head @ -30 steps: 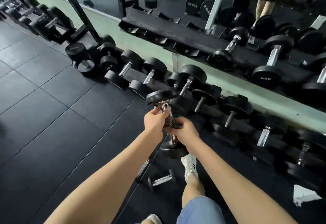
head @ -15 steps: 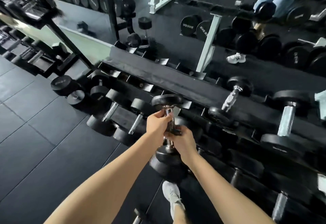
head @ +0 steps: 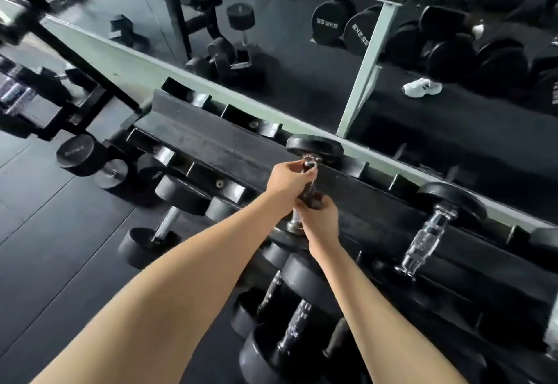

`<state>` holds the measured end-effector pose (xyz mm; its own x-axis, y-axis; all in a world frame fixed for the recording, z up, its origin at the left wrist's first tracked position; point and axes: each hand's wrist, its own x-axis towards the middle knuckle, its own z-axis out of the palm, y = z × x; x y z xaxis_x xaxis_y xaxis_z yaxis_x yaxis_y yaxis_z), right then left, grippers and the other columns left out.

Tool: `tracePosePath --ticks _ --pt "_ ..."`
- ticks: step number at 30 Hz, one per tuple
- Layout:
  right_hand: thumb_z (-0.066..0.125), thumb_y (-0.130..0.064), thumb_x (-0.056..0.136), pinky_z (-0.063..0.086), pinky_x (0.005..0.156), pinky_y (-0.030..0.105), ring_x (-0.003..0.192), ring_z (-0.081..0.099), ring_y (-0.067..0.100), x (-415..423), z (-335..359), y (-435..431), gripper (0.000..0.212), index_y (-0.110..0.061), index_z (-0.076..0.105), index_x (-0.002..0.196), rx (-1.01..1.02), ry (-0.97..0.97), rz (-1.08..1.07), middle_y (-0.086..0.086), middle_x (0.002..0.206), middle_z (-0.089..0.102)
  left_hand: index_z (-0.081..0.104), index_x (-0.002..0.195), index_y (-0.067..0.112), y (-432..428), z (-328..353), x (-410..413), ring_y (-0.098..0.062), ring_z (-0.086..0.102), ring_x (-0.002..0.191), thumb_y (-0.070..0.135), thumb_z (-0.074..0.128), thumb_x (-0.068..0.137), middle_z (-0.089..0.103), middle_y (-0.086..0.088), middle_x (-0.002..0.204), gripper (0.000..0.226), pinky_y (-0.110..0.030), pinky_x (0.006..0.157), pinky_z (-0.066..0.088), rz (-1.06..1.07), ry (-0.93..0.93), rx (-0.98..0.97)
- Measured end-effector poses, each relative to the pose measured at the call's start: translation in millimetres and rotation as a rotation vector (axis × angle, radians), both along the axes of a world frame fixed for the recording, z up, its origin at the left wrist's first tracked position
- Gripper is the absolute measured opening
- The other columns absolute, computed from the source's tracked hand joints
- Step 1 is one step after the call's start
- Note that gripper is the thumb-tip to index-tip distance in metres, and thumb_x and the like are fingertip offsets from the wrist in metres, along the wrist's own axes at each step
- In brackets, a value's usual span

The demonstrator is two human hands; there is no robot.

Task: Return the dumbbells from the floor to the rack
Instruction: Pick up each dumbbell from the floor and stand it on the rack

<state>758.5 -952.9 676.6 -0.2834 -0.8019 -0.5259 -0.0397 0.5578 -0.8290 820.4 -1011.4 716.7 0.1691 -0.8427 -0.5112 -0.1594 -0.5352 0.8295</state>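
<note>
Gym floor's all black rubber matting with a mirrored wall behind the rack [head: 211, 145]. Both hands are wrapped tight round the dumbbell [head: 314, 148] handle, left hand [head: 287, 181] higher, right hand [head: 320, 217] lower, so its long axis runs near-upright, top head just over the top shelf's back edge; I'd guess it has to tip flat next

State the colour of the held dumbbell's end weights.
Black, on the dumbbell, seen in the head view.
</note>
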Motion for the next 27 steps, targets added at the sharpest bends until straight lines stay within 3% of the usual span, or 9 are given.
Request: tracePosePath --ticks 5,9,11,14,18,21,25,27 --pt "0.071 -0.032 0.076 0.054 0.088 0.049 0.084 0.069 0.025 -0.1 -13.6 -20.8 0.022 -0.019 0.059 0.088 0.047 0.032 -0.050 0.000 0.084 0.071 0.068 0.118 0.022 -26.5 -20.2 -4.2 -0.017 0.065 0.088 0.030 0.073 0.081 0.066 0.005 0.092 0.039 -0.037 0.088 0.056 -0.118 -0.132 0.012" --pt "0.072 -0.035 0.068 0.055 0.086 0.049 0.080 0.068 0.024 -5.1 -17.9 -24.4 0.022 -0.024 0.057 0.080 0.041 -0.003 -0.060 -0.003 0.078 0.069 0.069 0.115 0.020 -32.8 -29.3 -5.2 -0.015 0.065 0.085 0.033 0.075 0.078 0.067 0.007 0.090 0.040 -0.037 0.086 0.058 -0.151 -0.143 0.015" --pt "0.070 -0.038 0.061 0.055 0.085 0.049 0.077 0.067 0.023 -6.7 -17.1 -24.5 0.027 -0.024 0.058 0.080 0.043 -0.020 -0.060 -0.003 0.077 0.070 0.068 0.117 0.022 -32.3 -31.4 -5.3 -0.015 0.066 0.088 0.035 0.076 0.076 0.069 0.005 0.097 0.044 -0.037 0.087 0.058 -0.140 -0.131 0.019" --pt "0.072 -0.033 0.065 0.055 0.083 0.048 0.079 0.069 0.025 -6.0 -14.7 -23.5 0.027 -0.020 0.058 0.085 0.046 0.005 -0.031 -0.001 0.079 0.070 0.065 0.121 0.024 -28.5 -32.0 -4.8 -0.018 0.067 0.099 0.037 0.075 0.076 0.070 0.002 0.114 0.048 -0.038 0.090 0.056 -0.128 -0.106 0.029" --pt "0.071 -0.035 0.081 0.046 0.076 0.033 0.096 0.066 0.025 -5.0 -2.7 -15.4 0.042 -0.010 0.055 0.111 -0.002 0.262 0.054 0.001 0.099 0.068 0.063 0.123 0.025 -15.6 -29.3 5.2 -0.017 0.065 0.105 0.043 0.074 0.075 0.068 0.004 0.117 0.052 -0.037 0.094 0.053 -0.109 -0.140 0.024" --pt "0.067 -0.042 0.084 0.038 0.077 0.031 0.107 0.062 0.027 -3.2 11.6 2.9 0.057 -0.012 0.047 0.127 -0.058 0.490 0.072 0.005 0.117 0.066 0.068 0.113 0.023 3.9 -25.2 25.6 -0.012 0.064 0.097 0.043 0.073 0.076 0.069 0.006 0.108 0.043 -0.032 0.089 0.053 -0.032 -0.146 -0.007" --pt "0.066 -0.045 0.084 0.038 0.074 0.032 0.107 0.062 0.026 14.1 25.7 43.3 0.059 -0.014 0.048 0.130 -0.166 0.671 0.075 0.003 0.125 0.062 0.068 0.081 0.028 53.0 -19.3 69.4 -0.022 0.068 0.087 0.046 0.073 0.071 0.070 0.003 0.083 0.021 -0.038 0.084 0.057 0.082 -0.097 -0.013" --pt "0.066 -0.042 0.085 0.036 0.071 0.030 0.106 0.062 0.026 28.1 31.1 70.4 0.055 -0.014 0.050 0.129 -0.221 0.745 0.090 0.003 0.125 0.061 0.066 0.078 0.029 89.0 -16.7 95.2 -0.021 0.067 0.078 0.043 0.072 0.074 0.067 0.006 0.076 0.016 -0.039 0.083 0.059 0.126 -0.084 -0.024"
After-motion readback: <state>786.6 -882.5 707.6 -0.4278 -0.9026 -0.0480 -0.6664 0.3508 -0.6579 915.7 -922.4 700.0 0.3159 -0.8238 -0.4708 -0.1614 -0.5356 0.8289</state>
